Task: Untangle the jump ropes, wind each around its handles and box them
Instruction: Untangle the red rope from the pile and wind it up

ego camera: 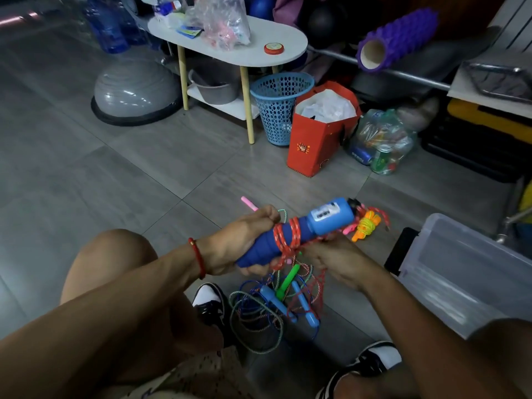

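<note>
Two hands at work above grey floor. Left hand: curled round blue handles, red rope coiled about the middle. Right hand: fingers curled under, pinching the loose rope. Below, between the shoes: tangled ropes on the floor. Far right: clear plastic box, well apart from the bundle.

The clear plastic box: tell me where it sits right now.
In the head view the clear plastic box sits on the floor at the right edge, beside the right hand, with the tangled ropes lying to its left between the person's shoes.
</note>
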Demonstrator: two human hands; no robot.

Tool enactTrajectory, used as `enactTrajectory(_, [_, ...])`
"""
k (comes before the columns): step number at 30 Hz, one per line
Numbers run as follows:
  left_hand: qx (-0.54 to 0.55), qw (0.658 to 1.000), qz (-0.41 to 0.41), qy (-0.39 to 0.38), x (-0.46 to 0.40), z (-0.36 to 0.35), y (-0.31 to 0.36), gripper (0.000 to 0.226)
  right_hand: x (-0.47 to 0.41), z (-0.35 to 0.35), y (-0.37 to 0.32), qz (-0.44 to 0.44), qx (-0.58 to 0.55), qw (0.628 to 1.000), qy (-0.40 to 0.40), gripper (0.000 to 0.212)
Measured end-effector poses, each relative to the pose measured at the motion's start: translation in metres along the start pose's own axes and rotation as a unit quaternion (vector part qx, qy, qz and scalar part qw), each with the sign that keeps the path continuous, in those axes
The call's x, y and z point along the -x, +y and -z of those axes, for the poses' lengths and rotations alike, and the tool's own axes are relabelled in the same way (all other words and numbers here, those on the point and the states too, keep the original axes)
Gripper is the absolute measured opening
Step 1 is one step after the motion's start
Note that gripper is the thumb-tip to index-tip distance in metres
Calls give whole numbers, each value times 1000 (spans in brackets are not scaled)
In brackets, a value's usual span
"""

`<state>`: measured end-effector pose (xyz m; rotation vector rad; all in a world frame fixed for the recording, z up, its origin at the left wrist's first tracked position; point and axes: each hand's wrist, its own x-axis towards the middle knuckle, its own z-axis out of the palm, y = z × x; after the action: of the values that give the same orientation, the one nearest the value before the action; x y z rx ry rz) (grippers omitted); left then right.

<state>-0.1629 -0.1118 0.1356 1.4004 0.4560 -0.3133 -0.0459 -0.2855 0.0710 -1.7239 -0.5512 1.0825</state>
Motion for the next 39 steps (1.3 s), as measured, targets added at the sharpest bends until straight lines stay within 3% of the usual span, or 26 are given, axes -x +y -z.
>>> enactTrajectory(2, [35,998,27,34,-4,2,1,6,6,-18,-18,41,13,999,-17,42])
enactTrajectory(4, [31,996,42,73,-11,6,1,27,4,-20,-17,72,48,996,-9,41])
enactTrajectory(6, [29,991,56,120,-17,11,1,38,4,-27,-14,81,202,976,17,43])
enactTrajectory(9, [1,983,52,178,-20,14,2,30,17,-26,-24,130,323,937,9,38])
enactTrajectory(12, [-117,963,44,238,-27,22,0,15,28,-19,-32,154,382,911,-10,35])
enactTrajectory(14, [-198,947,43,248,-30,27,-1,20,40,-15,-39,172,318,932,-7,38])
enactTrajectory(19, [-255,958,37,127,-17,19,4,68,56,9,-48,152,119,981,22,41])
enactTrajectory(22, [-343,936,2,73,-15,11,5,73,57,19,-52,145,66,987,2,41])
enactTrajectory(27, [-478,878,-2,24,-16,8,4,88,58,26,-58,182,158,970,-19,39])
enactTrajectory(32, [-528,845,-68,-52,-10,-12,-2,97,41,26,-66,202,223,954,-10,30])
enactTrajectory(34, [-561,822,-59,-78,-7,-16,-7,95,36,28,-67,179,269,946,-13,36])
enactTrajectory(37, [-609,781,-83,-113,-8,-17,-10,88,36,35,-74,143,388,910,-1,36])
enactTrajectory(39, [-614,780,-60,-104,-1,-30,6,93,38,36,-81,155,458,875,-1,38])
